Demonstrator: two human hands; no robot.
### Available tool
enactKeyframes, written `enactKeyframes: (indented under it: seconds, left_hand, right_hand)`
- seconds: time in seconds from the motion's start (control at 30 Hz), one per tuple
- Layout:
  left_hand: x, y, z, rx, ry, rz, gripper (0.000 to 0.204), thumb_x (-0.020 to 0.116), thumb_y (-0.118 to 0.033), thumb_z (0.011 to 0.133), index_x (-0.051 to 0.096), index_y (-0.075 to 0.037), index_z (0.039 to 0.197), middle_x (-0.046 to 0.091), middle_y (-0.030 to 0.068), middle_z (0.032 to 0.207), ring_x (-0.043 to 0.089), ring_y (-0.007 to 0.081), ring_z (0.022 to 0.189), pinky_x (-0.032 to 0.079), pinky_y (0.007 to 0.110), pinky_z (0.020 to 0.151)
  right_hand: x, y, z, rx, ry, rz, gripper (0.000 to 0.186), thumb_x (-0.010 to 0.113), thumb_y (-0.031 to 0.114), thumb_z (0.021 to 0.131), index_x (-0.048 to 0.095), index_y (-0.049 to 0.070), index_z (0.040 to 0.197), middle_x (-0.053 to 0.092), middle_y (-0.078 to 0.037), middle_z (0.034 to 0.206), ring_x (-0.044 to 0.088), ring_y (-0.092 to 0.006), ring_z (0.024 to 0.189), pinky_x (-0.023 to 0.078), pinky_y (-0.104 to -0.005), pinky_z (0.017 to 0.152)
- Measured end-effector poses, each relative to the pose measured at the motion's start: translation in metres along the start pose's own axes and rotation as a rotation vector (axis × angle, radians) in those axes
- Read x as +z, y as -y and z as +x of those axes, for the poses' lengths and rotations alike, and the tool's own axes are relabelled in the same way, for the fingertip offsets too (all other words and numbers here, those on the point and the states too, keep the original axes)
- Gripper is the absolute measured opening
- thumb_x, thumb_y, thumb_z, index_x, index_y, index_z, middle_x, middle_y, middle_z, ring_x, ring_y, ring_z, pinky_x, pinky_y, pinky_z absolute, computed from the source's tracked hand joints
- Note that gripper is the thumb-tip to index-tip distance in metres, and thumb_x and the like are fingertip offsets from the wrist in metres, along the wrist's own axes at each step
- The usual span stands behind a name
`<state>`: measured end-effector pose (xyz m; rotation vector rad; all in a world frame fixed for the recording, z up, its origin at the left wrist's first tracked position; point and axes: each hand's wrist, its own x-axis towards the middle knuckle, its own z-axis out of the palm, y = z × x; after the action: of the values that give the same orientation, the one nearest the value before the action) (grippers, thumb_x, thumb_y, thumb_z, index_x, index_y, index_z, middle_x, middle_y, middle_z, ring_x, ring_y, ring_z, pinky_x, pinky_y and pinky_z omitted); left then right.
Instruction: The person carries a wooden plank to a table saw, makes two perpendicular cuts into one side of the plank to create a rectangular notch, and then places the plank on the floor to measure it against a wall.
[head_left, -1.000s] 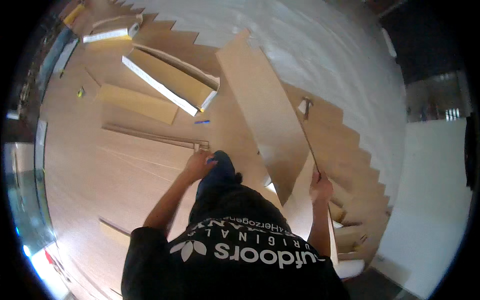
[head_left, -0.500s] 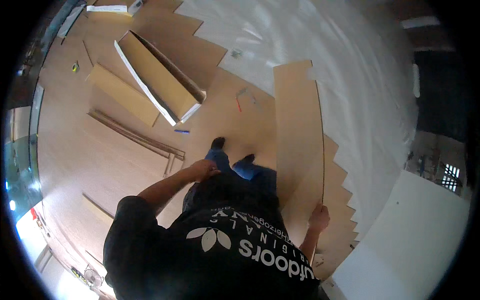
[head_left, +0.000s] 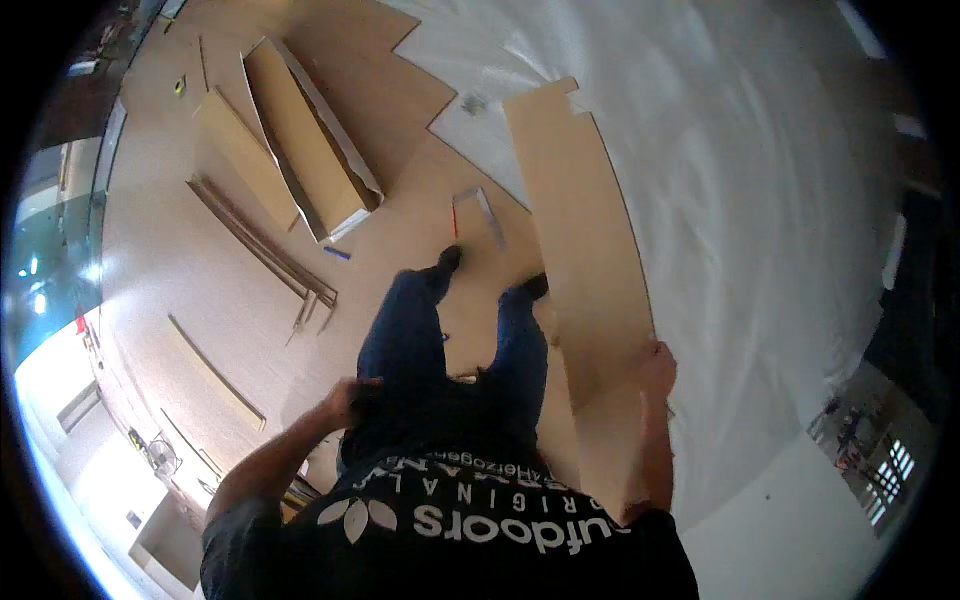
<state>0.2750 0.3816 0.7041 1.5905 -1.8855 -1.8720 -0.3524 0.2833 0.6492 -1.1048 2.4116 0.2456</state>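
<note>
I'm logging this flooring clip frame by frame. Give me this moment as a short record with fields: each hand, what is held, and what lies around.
right hand: grips the near end of a long laminate plank
left hand: rests at the person's hip, holds nothing visible
plank: slants away over the white underlay
floor: laid wood boards
nearby: open carton of planks, metal square, loose trim strips

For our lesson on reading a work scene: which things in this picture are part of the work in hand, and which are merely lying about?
In hand:
- long floor plank, held at its near end by the right hand
- white underlay sheet beneath it
- left hand, at the hip

Lying about:
- open carton of planks
- thin trim strips
- metal square
</note>
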Motion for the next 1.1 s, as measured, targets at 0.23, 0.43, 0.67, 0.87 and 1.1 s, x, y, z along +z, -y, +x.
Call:
enactKeyframes:
  seconds: [0.23, 0.43, 0.67, 0.87, 1.1]
  left_hand:
    - [-0.039, -0.084, 0.168, -0.720, 0.586, 0.238, 0.042, 0.059, -0.045, 0.101, 0.069, -0.011, 0.124, 0.073, 0.0198, 0.110, 0.070, 0.0354, 0.102, 0.053, 0.049, 0.090]
    - [-0.077, 0.189, 0.532, -0.188, -0.148, 0.383, 0.040, 0.057, -0.042, 0.103, 0.071, -0.005, 0.110, 0.073, 0.0196, 0.100, 0.069, 0.0362, 0.095, 0.052, 0.047, 0.087]
    - [-0.157, 0.385, 0.791, -0.338, -0.414, 0.543, 0.026, 0.052, -0.020, 0.101, 0.067, -0.013, 0.121, 0.067, 0.0159, 0.118, 0.067, 0.0367, 0.106, 0.056, 0.049, 0.089]
    - [-0.200, 0.420, 0.886, -0.160, -0.990, 0.424, 0.030, 0.052, -0.021, 0.098, 0.065, -0.018, 0.125, 0.065, 0.0133, 0.120, 0.067, 0.0371, 0.106, 0.055, 0.050, 0.087]
    - [-0.206, 0.425, 0.916, -0.014, -1.051, 0.689, 0.030, 0.053, -0.018, 0.096, 0.066, -0.020, 0.123, 0.064, 0.0105, 0.118, 0.066, 0.0353, 0.105, 0.055, 0.047, 0.086]
  right_hand:
    - [0.018, 0.006, 0.209, -0.169, 0.061, -0.130, 0.063, 0.048, 0.056, 0.103, 0.067, -0.001, 0.086, 0.070, -0.025, 0.086, 0.065, -0.0464, 0.083, 0.050, -0.0522, 0.076]
    - [0.169, 0.040, 0.352, -0.321, 0.100, -0.042, 0.059, 0.053, 0.051, 0.102, 0.064, -0.002, 0.079, 0.064, -0.022, 0.074, 0.060, -0.0369, 0.068, 0.047, -0.0458, 0.067]
    - [0.362, -0.002, 0.512, -0.423, 0.053, 0.184, 0.051, 0.054, 0.039, 0.106, 0.051, 0.002, 0.070, 0.046, -0.003, 0.064, 0.041, -0.0142, 0.062, 0.036, -0.0377, 0.056]
    - [0.377, -0.006, 0.514, -0.393, -0.035, 0.304, 0.053, 0.056, 0.041, 0.105, 0.044, 0.001, 0.071, 0.040, -0.001, 0.063, 0.037, -0.0126, 0.064, 0.033, -0.0350, 0.056]
    - [0.403, -0.030, 0.441, -0.317, -0.084, 0.495, 0.051, 0.052, 0.041, 0.105, 0.044, 0.006, 0.069, 0.044, 0.005, 0.068, 0.038, -0.0099, 0.065, 0.032, -0.0318, 0.056]
